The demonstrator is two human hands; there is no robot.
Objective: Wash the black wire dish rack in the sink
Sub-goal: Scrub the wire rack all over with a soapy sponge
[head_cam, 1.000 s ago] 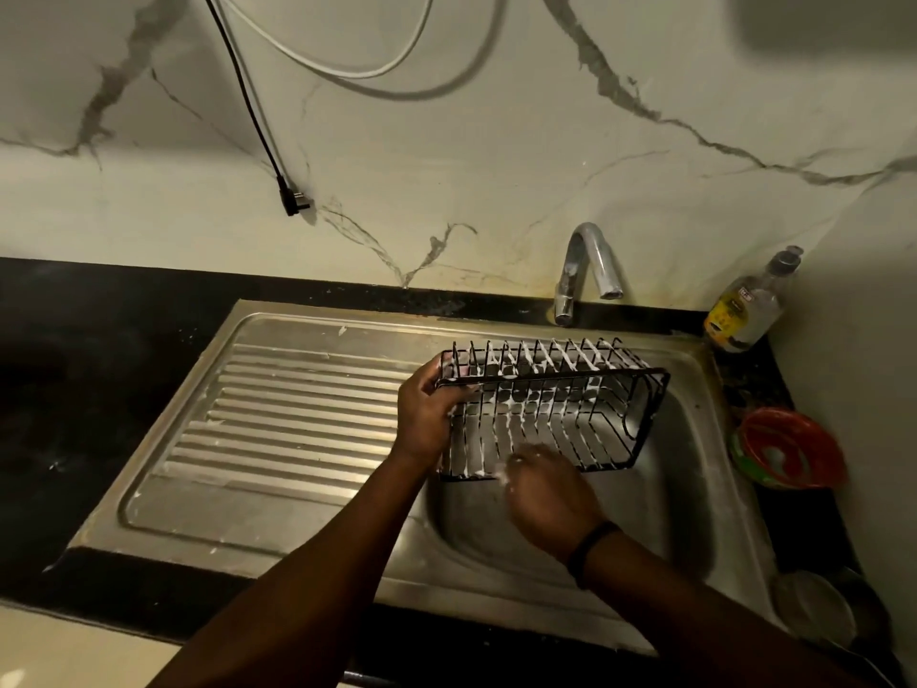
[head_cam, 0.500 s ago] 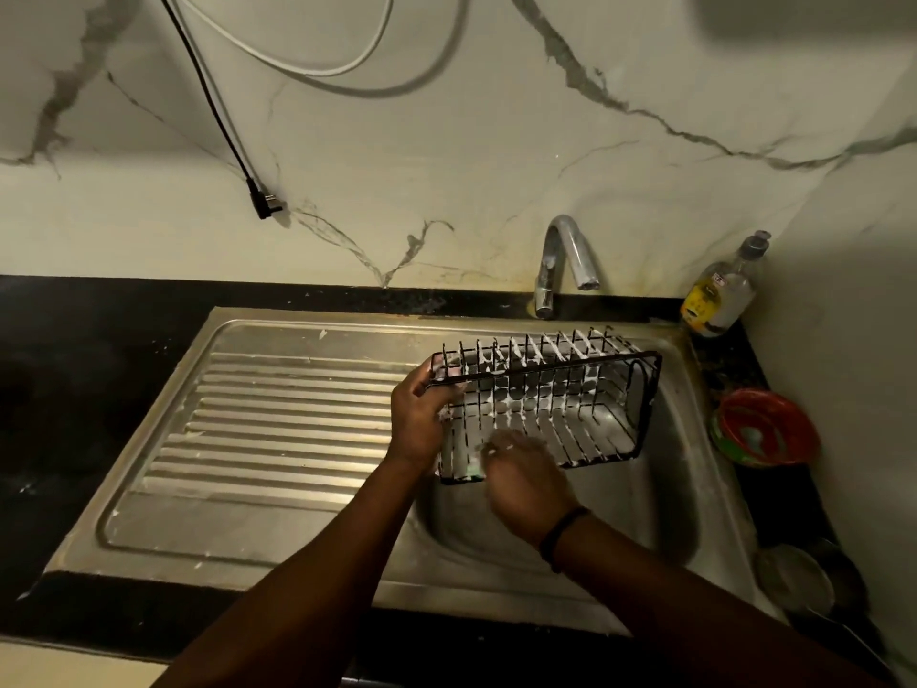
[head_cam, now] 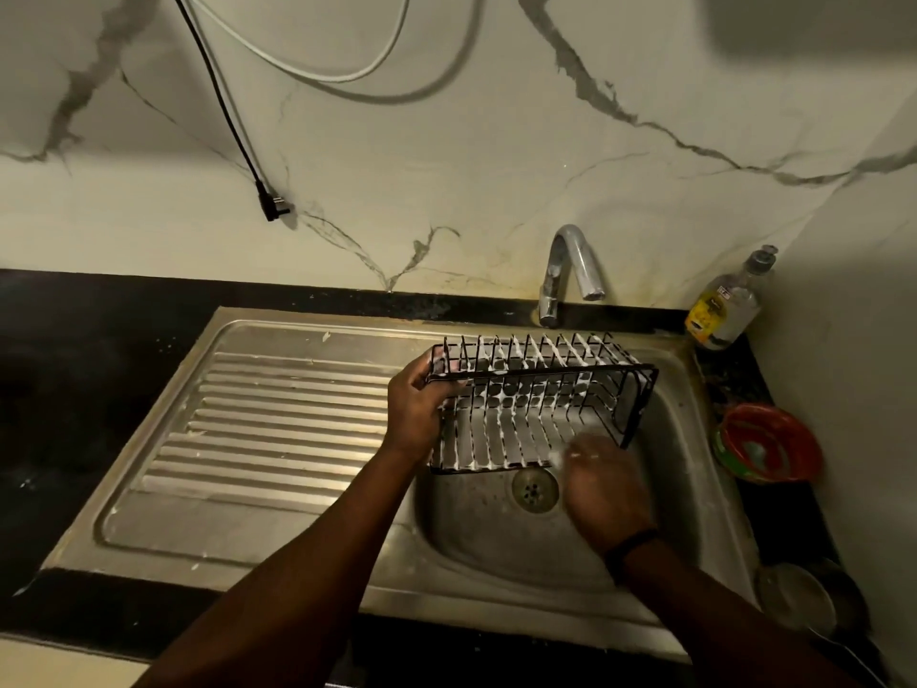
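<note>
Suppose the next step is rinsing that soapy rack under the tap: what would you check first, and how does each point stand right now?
1. Rack held firmly: ok. The left hand grips the left end of the black wire dish rack.
2. Rack over the basin: ok. It is tilted above the sink bowl.
3. Soap spread on the wires: ok. White foam coats most of them.
4. Water running: not ok. Nothing flows from the faucet.
5. Drain unblocked: ok.
6. Right hand free for the tap: cannot tell; it is blurred.
</note>
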